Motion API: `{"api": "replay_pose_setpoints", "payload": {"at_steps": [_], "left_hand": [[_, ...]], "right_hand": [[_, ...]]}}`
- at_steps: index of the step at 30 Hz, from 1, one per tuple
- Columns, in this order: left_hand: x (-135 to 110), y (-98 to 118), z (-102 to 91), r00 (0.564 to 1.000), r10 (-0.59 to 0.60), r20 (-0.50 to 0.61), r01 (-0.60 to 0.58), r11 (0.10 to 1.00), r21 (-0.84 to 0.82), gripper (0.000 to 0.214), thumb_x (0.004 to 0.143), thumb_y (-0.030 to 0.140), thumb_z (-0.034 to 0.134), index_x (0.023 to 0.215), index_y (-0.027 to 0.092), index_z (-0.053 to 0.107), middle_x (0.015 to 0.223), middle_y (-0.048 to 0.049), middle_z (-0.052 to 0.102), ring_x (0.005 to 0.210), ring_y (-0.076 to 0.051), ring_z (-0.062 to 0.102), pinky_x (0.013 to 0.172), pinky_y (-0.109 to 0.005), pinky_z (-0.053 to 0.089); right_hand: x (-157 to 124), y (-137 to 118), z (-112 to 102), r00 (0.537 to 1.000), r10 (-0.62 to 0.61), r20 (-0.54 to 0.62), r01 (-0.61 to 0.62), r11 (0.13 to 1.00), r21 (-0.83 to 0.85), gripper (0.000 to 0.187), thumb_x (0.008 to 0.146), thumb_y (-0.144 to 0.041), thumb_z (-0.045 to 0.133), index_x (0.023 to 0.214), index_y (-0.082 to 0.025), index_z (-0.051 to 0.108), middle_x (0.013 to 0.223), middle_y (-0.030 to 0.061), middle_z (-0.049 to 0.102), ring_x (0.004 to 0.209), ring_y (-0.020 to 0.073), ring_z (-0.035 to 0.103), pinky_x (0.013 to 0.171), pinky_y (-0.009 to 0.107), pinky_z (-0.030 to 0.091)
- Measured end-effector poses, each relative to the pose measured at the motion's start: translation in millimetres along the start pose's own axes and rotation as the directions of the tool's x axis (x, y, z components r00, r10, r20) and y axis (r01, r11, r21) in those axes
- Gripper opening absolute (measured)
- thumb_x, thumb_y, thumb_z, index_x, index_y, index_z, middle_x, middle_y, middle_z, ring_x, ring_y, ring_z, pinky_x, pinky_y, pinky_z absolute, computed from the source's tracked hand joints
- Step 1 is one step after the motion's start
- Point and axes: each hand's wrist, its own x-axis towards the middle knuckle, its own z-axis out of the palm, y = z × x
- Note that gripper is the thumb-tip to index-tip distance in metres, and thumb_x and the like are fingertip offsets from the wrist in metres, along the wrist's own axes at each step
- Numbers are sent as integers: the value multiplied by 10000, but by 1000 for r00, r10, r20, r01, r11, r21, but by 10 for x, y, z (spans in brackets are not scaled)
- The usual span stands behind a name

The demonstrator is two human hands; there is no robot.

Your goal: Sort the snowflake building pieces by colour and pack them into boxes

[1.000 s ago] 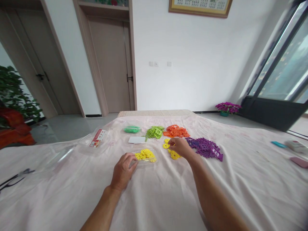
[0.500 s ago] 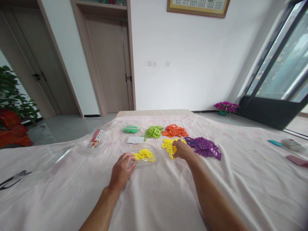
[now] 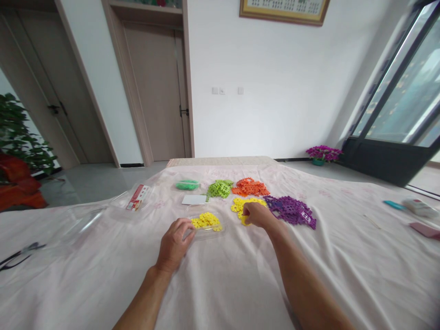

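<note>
The clear plastic tray (image 3: 210,235) of yellow flower-shaped plastic pieces (image 3: 208,220) is touched at its left end by the left hand (image 3: 175,240), apparently for steadiness, while the loose yellow pile (image 3: 238,206) farther right is touched by the right hand (image 3: 258,215), whether either grip is pinching being impossible to tell.

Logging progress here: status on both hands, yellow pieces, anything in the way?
Left hand at clear tray, left end; yellow pieces inside. Right hand at loose yellow pile, grip unclear. Purple pile close on that pile's right.
</note>
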Motion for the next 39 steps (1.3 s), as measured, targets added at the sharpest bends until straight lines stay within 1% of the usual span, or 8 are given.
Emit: {"api": "replay_pose_setpoints", "payload": {"at_steps": [3, 7, 11, 14, 18, 24, 32, 39], "left_hand": [[-10, -15, 7, 1000, -11, 19, 11, 1000, 1, 47, 869, 249, 599, 888, 245, 642, 1024, -33, 660, 989, -185, 634, 858, -322, 538], [-26, -31, 18, 999, -23, 38, 23, 1000, -2, 60, 885, 282, 592, 897, 242, 636, 1036, -41, 653, 1013, -193, 624, 878, -341, 530], [-33, -32, 21, 999, -28, 45, 28, 1000, 4, 64, 890, 284, 587, 902, 241, 633, 1042, -41, 648, 1017, -192, 622, 883, -345, 529], [-29, -28, 20, 999, -20, 39, 20, 1000, 10, 56, 889, 274, 585, 903, 242, 629, 1038, -42, 649, 1008, -190, 624, 876, -342, 533], [-20, -32, 21, 1000, 9, 21, -10, 1000, 12, 51, 882, 249, 579, 897, 243, 628, 1027, -43, 650, 990, -186, 630, 863, -335, 541], [-19, -33, 19, 1000, 0, 17, 0, 1000, 5, 49, 873, 241, 593, 900, 246, 633, 1033, -34, 651, 1004, -185, 627, 872, -334, 536], [-25, -37, 21, 1000, -13, 20, 13, 1000, 4, 41, 871, 238, 600, 889, 248, 635, 1027, -25, 652, 1000, -182, 629, 874, -327, 532], [-19, -34, 15, 1000, -15, 19, 15, 1000, -6, 55, 867, 240, 598, 895, 248, 645, 1031, -29, 655, 998, -183, 634, 871, -326, 539]], "right_hand": [[-12, -76, -79, 990, -33, -136, 61, 977, 204, 131, 656, -192, 707, 775, -192, 653, 755, -15, 656, 694, 126, 567, 591, 218, 326], [-41, -321, -94, 943, -30, -330, 192, 861, 471, 164, 717, -321, 691, 770, -184, 617, 700, -20, 628, 630, 116, 544, 561, 215, 349], [-70, -530, -18, 938, -132, -321, 314, 715, 624, 162, 741, -281, 661, 860, -177, 630, 812, 8, 676, 709, 128, 603, 618, 216, 418], [-69, -493, 4, 950, -152, -273, 280, 802, 527, 143, 766, -213, 616, 898, -180, 660, 853, 21, 697, 753, 140, 626, 665, 227, 430], [-20, -254, 6, 977, -4, -214, 41, 984, 171, 157, 765, -189, 634, 907, -190, 700, 899, 48, 701, 855, 182, 631, 713, 254, 411], [-14, -112, 56, 988, 112, -106, -128, 978, -165, 313, 740, -284, 721, 1042, -204, 708, 1068, 117, 654, 1029, 262, 598, 759, 305, 420], [3, -109, 154, 988, 126, -88, -137, 982, -129, 322, 702, -286, 752, 1008, -216, 682, 1072, 86, 640, 1007, 229, 589, 686, 265, 381], [31, -85, 124, 978, 122, -170, -98, 985, 143, 79, 717, -206, 673, 788, -200, 639, 795, 4, 665, 749, 140, 578, 587, 233, 297]]}}
